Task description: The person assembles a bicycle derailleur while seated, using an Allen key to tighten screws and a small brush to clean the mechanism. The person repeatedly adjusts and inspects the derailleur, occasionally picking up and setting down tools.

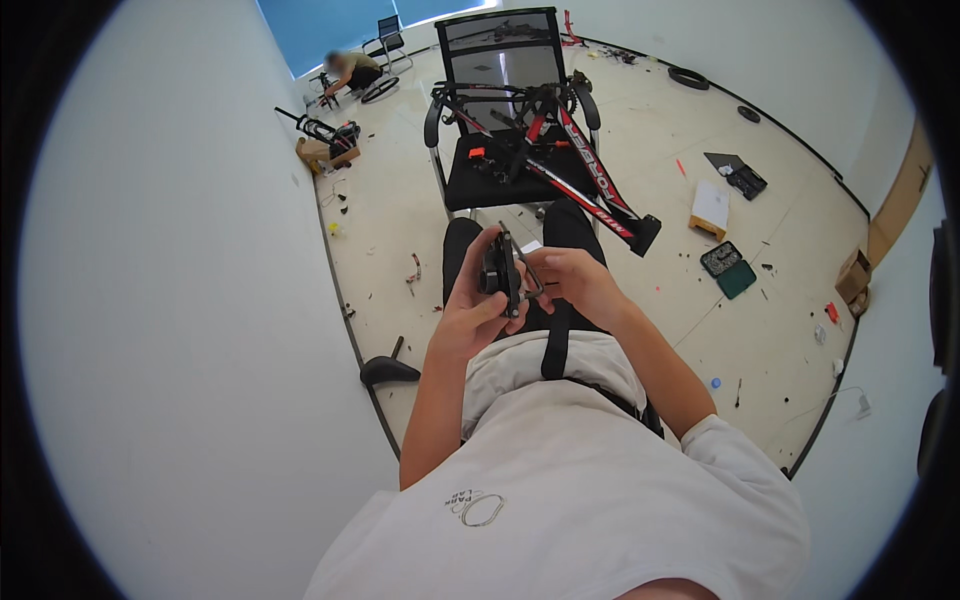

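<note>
White walls (180, 250), pale floor (700, 350), blue blinds (335, 28)

Your left hand (470, 318) covers some of the black part (512, 272) it holds, and several fingertips of your right hand (585, 285) are hidden there, so you cannot tell what they touch. The bicycle frame (590, 205) hides some of the chair seat (465, 190) from you. The items in the green case (738, 280) are too small to tell, and the right edge cuts off a dark object (944, 300).
</note>
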A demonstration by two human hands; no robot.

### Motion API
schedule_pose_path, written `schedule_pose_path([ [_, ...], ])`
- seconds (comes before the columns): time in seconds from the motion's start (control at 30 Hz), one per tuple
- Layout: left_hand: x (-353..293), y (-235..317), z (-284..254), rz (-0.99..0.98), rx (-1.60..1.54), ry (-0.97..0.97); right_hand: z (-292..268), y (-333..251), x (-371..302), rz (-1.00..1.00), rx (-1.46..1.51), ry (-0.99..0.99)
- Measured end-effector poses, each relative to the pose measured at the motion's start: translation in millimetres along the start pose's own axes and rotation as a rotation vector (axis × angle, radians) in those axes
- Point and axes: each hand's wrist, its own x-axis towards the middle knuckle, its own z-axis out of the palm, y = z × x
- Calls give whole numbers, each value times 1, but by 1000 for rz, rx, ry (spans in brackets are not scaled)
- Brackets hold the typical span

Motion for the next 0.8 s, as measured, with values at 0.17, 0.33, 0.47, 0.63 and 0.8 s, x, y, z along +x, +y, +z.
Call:
schedule_pose_path([
  [0.17,1,5,-2,1,31,60,13,-24,-7,-73,108,108],
  [0.33,2,6,-2,80,4,123,16,-35,-17,-148,19,-12],
  [0.47,4,7,0,158,1,182,14,-29,-25,-101,-50,-145],
  [0.63,5,7,1,127,21,127,21,-14,-20,15,-140,-98],
  [0.8,4,0,-9,51,-16,46,8,10,-1,96,22,-126],
])
